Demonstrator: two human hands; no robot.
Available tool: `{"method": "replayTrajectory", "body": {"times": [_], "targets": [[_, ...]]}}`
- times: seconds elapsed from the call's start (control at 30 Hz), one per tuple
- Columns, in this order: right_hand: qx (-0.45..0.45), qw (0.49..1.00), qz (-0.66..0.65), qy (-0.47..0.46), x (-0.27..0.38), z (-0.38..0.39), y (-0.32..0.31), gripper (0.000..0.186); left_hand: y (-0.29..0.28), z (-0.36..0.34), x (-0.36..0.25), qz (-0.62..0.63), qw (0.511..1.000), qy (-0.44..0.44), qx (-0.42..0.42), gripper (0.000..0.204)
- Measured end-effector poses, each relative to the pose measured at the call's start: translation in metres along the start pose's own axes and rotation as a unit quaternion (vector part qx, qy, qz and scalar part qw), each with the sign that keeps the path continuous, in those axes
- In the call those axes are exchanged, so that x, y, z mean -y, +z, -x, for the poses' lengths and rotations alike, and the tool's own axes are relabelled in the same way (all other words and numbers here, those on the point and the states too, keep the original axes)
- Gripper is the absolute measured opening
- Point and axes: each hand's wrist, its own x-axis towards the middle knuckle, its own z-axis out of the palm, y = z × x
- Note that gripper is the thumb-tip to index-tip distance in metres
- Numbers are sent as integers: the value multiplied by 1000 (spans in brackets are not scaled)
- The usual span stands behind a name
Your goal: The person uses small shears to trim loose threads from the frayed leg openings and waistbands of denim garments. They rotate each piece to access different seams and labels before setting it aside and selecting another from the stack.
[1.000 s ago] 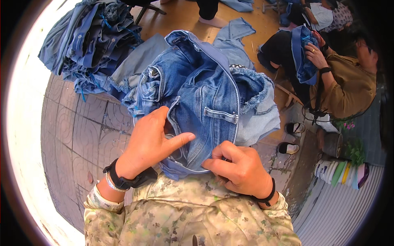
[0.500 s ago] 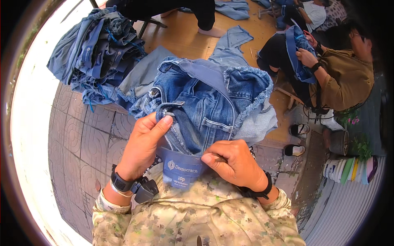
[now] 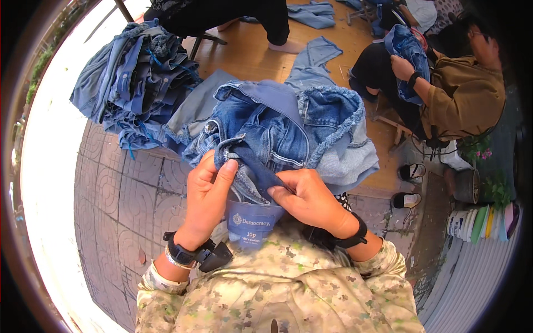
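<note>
A pair of blue jeans (image 3: 286, 141) with a frayed hem lies bunched in front of me, its waistband nearest my body. My left hand (image 3: 208, 191) pinches the fly edge between thumb and fingers, by the waistband end. Close on its right, my right hand (image 3: 311, 200) is closed, thumb pressed on a dark fold of the same denim. Whether it also holds a small tool is hidden. Below both hands hangs the blue inner waistband panel (image 3: 252, 222) with pale print.
At left rises a tall heap of folded denim (image 3: 136, 83). A person in a brown top (image 3: 461, 105) handles denim at right; another person's dark-clad leg (image 3: 244, 19) is at the top. Sandals (image 3: 408, 200), a plant pot (image 3: 465, 186) and stacked coloured items (image 3: 483, 223) stand at right.
My right hand has moved up and slightly right from the waistband panel onto the fly's fold, nearer my left hand. The left keeps its pinch. The person at right has raised the denim.
</note>
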Motion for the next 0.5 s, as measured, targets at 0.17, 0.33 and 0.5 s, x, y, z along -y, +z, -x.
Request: {"method": "replayTrajectory", "body": {"times": [0.17, 0.33, 0.5], "targets": [[-12, 902, -398, 168, 21, -3, -14, 11, -7, 6, 7, -15, 998, 63, -19, 14], [-36, 852, -499, 156, 23, -7, -10, 13, -10, 16, 19, -79, 993, 85, -12, 12], [-47, 862, -483, 149, 22, -10, -9, 15, -7, 16, 14, -104, 990, 92, -6, 10]]}}
